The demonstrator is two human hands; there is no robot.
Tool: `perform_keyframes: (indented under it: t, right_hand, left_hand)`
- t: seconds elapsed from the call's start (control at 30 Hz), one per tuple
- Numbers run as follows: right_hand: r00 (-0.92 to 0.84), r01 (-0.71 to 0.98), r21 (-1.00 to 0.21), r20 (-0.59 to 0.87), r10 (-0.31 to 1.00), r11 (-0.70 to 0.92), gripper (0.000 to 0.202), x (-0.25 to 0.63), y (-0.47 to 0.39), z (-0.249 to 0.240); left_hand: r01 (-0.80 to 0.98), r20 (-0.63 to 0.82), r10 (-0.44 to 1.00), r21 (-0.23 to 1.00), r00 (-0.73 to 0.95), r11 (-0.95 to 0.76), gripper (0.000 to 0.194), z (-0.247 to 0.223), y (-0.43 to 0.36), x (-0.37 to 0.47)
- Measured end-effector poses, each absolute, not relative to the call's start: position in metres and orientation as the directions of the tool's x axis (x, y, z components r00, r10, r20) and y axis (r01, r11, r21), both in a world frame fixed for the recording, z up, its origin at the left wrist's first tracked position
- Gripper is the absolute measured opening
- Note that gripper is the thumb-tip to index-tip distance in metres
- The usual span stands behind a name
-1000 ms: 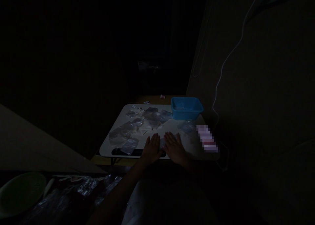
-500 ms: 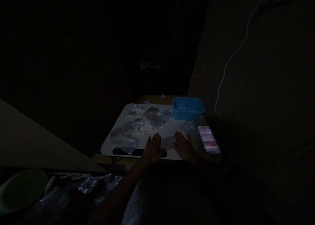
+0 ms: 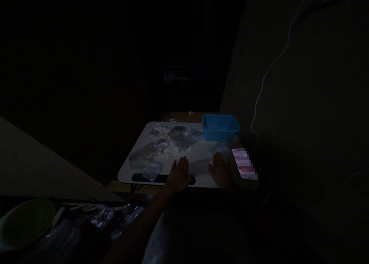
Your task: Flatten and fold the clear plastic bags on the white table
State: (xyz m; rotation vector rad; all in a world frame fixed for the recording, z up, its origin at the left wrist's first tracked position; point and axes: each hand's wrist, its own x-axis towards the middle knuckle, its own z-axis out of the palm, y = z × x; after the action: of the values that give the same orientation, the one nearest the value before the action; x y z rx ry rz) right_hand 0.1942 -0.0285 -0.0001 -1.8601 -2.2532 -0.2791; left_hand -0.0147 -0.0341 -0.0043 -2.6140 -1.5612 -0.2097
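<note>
head view: a dim room, with a white-topped desk [image 3: 123, 175] at the middle of the frame and deep shadow filling the upper left and upper centre.
left hand [image 3: 178, 174]: just below the centre of the frame, palm down, fingers straight and close together, thumb out to the right; it is unclenched and grasps nothing.
right hand [image 3: 221, 174]: to the right of the other, also palm down near the desk's front edge, fingers extended, released, with nothing gripped.
clear plastic bag [image 3: 200, 164]: lying flat between the two hands, its left end beside the left hand and its right end by the right one; how far it runs under either palm cannot be told.
other plastic bags [image 3: 144, 154]: spread loosely over the left and middle of the desk, overlapping and crumpled.
small bag [image 3: 154, 170]: at the desk's lower left, lying partly across a black slot [image 3: 136, 177].
blue tub [image 3: 220, 136]: upright on the desk's far right corner, a crumpled bag [image 3: 220, 147] just below it in the frame.
phone [image 3: 244, 164]: right of the right hand, screen lit and pixelated.
white cord [image 3: 261, 91]: trailing down the right of the frame.
green basket [image 3: 30, 219]: lower left of the frame, crinkled plastic [image 3: 103, 216] to its right.
</note>
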Motion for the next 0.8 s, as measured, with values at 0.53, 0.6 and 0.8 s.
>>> perform_keyframes:
  t: [0.53, 0.6, 0.8]
  right_hand:
    - [-0.472, 0.844, -0.377, -0.183, 0.862, 0.382, 0.04, 0.162, 0.038, 0.041]
    - [-0.475, 0.845, -0.402, -0.259, 0.841, 0.353, 0.034, 0.163, 0.047, 0.039]
    - [-0.518, 0.795, -0.534, -0.355, 0.778, 0.286, 0.008, 0.169, 0.056, 0.038]
  left_hand:
    - [0.859, 0.178, 0.863, 0.126, 0.473, -0.497, 0.068, 0.001, -0.032, -0.019]
    - [0.856, 0.188, 0.865, 0.155, 0.465, -0.494, 0.069, 0.001, -0.031, -0.021]
    - [0.84, 0.224, 0.865, 0.224, 0.45, -0.495, 0.068, -0.001, -0.029, -0.022]
